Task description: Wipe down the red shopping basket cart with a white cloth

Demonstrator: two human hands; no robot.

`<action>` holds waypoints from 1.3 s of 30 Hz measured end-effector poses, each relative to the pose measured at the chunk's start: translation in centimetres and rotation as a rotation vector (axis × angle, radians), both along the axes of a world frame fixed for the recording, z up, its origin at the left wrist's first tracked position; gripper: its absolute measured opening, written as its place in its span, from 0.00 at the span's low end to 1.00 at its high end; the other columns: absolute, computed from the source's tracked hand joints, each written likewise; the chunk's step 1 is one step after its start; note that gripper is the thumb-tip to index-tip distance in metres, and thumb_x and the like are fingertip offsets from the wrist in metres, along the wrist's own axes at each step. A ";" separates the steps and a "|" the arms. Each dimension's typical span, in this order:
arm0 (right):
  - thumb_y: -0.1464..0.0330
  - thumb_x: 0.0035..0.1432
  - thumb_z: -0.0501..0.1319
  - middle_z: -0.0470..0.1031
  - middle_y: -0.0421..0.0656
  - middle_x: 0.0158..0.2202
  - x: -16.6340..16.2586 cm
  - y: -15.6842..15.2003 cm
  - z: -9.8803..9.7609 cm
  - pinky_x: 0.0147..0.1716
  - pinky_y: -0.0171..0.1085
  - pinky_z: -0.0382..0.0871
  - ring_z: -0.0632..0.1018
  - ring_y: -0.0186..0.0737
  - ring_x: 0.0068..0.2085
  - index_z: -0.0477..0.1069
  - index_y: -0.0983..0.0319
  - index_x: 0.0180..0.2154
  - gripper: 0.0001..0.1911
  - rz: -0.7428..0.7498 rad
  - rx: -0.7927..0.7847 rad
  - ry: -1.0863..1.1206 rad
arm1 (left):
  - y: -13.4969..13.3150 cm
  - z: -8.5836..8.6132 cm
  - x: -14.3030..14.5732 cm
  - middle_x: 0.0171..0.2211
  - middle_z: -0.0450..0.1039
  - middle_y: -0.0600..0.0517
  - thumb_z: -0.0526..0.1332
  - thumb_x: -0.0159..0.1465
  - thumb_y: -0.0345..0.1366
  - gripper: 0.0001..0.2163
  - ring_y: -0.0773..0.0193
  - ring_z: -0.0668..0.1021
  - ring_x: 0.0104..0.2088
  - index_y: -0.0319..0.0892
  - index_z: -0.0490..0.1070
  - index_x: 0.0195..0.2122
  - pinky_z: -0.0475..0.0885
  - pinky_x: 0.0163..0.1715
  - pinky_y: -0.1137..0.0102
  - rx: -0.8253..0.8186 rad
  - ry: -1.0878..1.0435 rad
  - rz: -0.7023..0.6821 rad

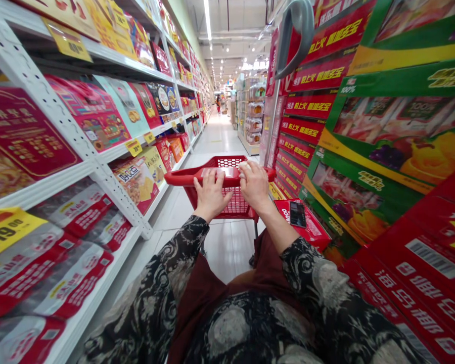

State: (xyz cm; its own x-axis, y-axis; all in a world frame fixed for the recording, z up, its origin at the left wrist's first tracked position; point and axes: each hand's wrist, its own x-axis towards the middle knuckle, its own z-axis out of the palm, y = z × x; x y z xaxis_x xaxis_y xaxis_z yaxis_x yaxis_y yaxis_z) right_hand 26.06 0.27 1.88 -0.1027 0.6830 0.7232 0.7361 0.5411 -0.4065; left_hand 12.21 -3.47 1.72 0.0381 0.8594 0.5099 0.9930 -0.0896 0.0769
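A red shopping cart (237,203) with a mesh basket stands in front of me, its red handle (184,178) running crosswise. My left hand (211,192) lies on the handle left of the middle, fingers stretched forward over the bar and thumb apart. To its right, my right hand (255,186) rests on the handle with its fingers bent. A crumpled white tissue (244,166) shows at its index finger and thumb, pinched against the bar. The undersides of the fingers are hidden on both hands.
White shelving (98,174) with boxed and packed goods lines the left side. Stacked red drink cartons (303,126) and green drink boxes (398,116) rise close on the right. A dark, phone-like object (298,214) lies on a red carton. The tiled aisle (216,131) runs ahead toward a distant person.
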 end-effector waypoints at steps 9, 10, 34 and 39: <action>0.76 0.54 0.54 0.66 0.50 0.58 1.7 0.4 -0.5 0.60 0.52 0.54 0.64 0.49 0.59 0.71 0.62 0.49 0.21 0.032 0.029 -0.011 | -0.6 0.3 -0.2 0.64 0.52 0.40 0.55 0.60 0.44 0.28 0.45 0.55 0.64 0.43 0.56 0.61 0.47 0.59 0.39 -0.037 0.030 -0.022; 0.76 0.54 0.54 0.66 0.50 0.57 2.3 0.5 -0.4 0.59 0.53 0.55 0.65 0.50 0.59 0.72 0.63 0.49 0.20 -0.003 0.019 0.008 | -0.6 0.4 -0.1 0.64 0.53 0.41 0.55 0.60 0.44 0.28 0.45 0.55 0.64 0.43 0.56 0.61 0.46 0.59 0.39 -0.037 0.025 -0.024; 0.77 0.56 0.53 0.64 0.51 0.60 -4.1 -0.5 0.5 0.63 0.50 0.51 0.61 0.47 0.62 0.68 0.65 0.53 0.22 0.156 0.022 -0.054 | -0.6 -0.2 -3.0 0.64 0.54 0.41 0.55 0.58 0.39 0.29 0.49 0.57 0.64 0.39 0.56 0.62 0.49 0.61 0.44 0.022 -0.089 0.028; 0.77 0.57 0.53 0.65 0.47 0.59 -5.5 -0.7 0.5 0.63 0.50 0.52 0.62 0.45 0.62 0.68 0.61 0.53 0.22 0.229 0.046 -0.107 | -0.7 0.0 -3.3 0.64 0.54 0.42 0.53 0.59 0.38 0.28 0.51 0.57 0.64 0.40 0.55 0.62 0.48 0.61 0.45 0.012 -0.073 0.028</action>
State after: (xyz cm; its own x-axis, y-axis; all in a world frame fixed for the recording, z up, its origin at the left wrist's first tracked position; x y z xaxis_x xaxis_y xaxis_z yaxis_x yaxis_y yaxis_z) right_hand 20.56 -0.45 2.41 -0.3282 0.5996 0.7299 0.6300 0.7147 -0.3039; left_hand 8.96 -4.18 1.69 -0.0236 0.8535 0.5205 0.9868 -0.0635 0.1488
